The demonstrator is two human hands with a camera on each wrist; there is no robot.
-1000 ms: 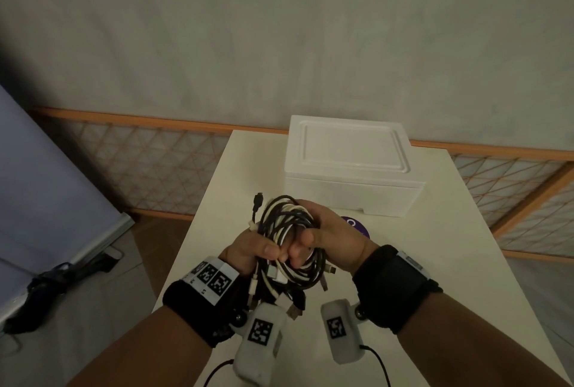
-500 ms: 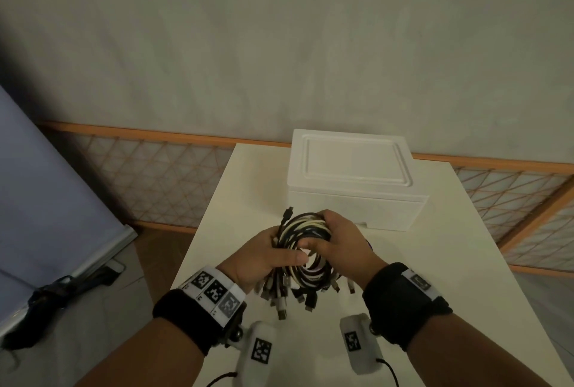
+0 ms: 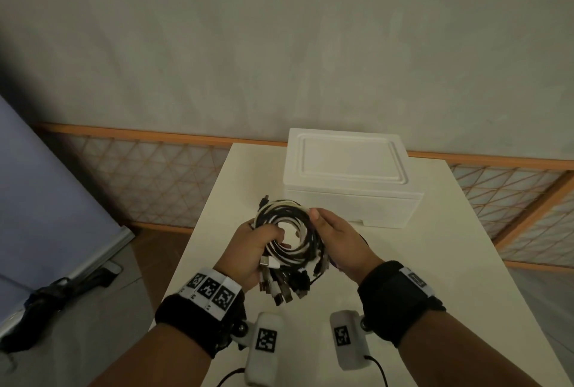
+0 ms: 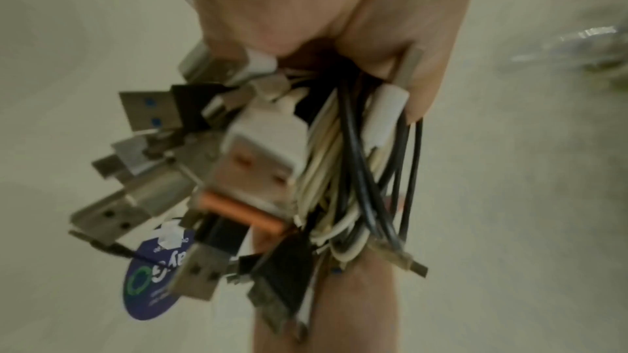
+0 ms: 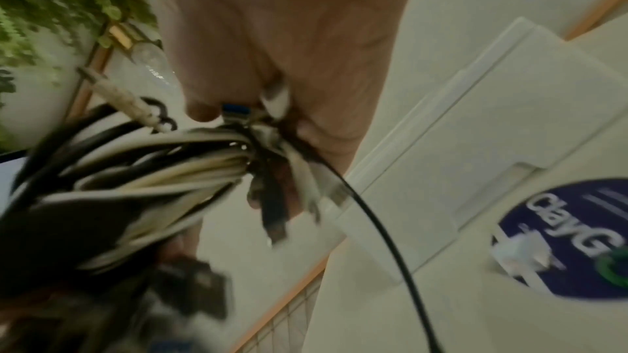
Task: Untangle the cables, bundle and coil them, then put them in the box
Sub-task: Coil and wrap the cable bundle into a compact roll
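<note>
The cream desk (image 3: 403, 262) fills the middle of the head view, its near corners cut off by the frame; toward its far edge sits the white foam box (image 3: 351, 178), lid on, so the inside is hidden. Just in front of the box and held above the desk is the coil of cables (image 3: 289, 231), black and white strands wound in a ring, with a clutch of plugs (image 3: 279, 287) hanging from its near side. The left hand (image 3: 251, 250) grips the left of the coil, fingers curled round the strands and thumb over the top; the right hand (image 3: 338, 240) holds the right side, thumb on the rim, its fingers hidden beneath the bundle. The left wrist view shows USB plugs (image 4: 149, 112) crowding the picture, blurred, so which plug belongs to which cable cannot be told; a round blue sticker (image 4: 152, 275) shows behind them on the desk, half covered. On the right wrist view the sticker (image 5: 571, 238) lies beside the box wall (image 5: 475, 144), its lettering cut off at the edge; the near strands (image 5: 136, 179) are smeared with blur.
</note>
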